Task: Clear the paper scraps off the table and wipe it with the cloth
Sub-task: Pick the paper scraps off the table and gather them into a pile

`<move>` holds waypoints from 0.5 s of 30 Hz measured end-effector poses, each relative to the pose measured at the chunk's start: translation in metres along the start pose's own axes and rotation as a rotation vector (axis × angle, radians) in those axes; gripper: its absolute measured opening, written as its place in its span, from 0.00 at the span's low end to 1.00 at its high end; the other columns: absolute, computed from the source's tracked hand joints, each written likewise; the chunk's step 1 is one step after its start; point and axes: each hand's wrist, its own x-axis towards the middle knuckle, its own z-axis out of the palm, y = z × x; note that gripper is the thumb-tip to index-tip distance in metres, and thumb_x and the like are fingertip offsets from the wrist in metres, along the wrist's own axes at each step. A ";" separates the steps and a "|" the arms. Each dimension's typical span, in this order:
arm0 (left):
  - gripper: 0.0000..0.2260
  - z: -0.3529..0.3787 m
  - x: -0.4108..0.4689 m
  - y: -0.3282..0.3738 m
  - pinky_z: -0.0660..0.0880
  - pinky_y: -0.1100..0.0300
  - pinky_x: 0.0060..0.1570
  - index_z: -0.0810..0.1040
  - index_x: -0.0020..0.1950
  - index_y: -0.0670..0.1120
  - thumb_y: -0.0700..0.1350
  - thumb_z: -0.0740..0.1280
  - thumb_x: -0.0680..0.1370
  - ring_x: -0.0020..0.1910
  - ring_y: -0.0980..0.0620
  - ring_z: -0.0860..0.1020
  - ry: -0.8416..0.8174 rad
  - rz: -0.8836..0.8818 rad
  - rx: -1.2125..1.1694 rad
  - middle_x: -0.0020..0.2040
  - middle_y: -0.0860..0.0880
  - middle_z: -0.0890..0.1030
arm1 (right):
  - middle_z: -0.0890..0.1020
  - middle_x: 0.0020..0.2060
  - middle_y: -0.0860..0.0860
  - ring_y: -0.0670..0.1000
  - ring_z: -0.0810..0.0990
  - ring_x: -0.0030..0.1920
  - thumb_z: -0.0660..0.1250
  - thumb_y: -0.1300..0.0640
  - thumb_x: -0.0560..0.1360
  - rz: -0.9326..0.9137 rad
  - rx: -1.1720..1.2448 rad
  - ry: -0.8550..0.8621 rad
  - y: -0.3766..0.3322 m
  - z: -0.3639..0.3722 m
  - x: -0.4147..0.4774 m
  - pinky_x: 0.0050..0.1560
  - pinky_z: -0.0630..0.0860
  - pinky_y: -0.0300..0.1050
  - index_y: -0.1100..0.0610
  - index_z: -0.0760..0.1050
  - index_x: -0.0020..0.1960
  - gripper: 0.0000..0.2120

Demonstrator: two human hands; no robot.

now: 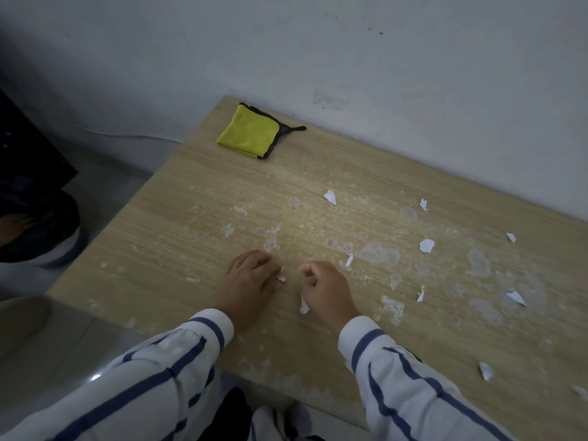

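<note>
Resting on the table point(191, 186), your left hand point(251, 281) is pinching a paper scrap point(281, 277). Your right hand point(324, 288) is curling round a second scrap point(304, 305).

We are seeing a worktop point(191, 192) of pale wood-grain laminate, matt, its finish blotching into dull, whitish, flaking patches nearer us than the cloth point(248, 132). The cloth is showing soft, fuzzy yellow fabric edged in black stitching. Right of the cloth, paper scraps point(426, 245) are showing thin white paper with rough torn edges. Behind the cloth, the wall point(381, 58) is looking matt and scuffed; left of it, the floor point(95, 361) is glinting like smooth tile.
</note>
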 end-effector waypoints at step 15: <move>0.08 -0.001 0.005 -0.007 0.67 0.53 0.59 0.82 0.49 0.47 0.49 0.66 0.76 0.59 0.46 0.72 0.091 -0.126 0.020 0.55 0.48 0.79 | 0.80 0.48 0.54 0.53 0.78 0.47 0.60 0.67 0.73 0.153 0.050 -0.031 -0.018 0.021 0.026 0.48 0.75 0.43 0.59 0.78 0.49 0.10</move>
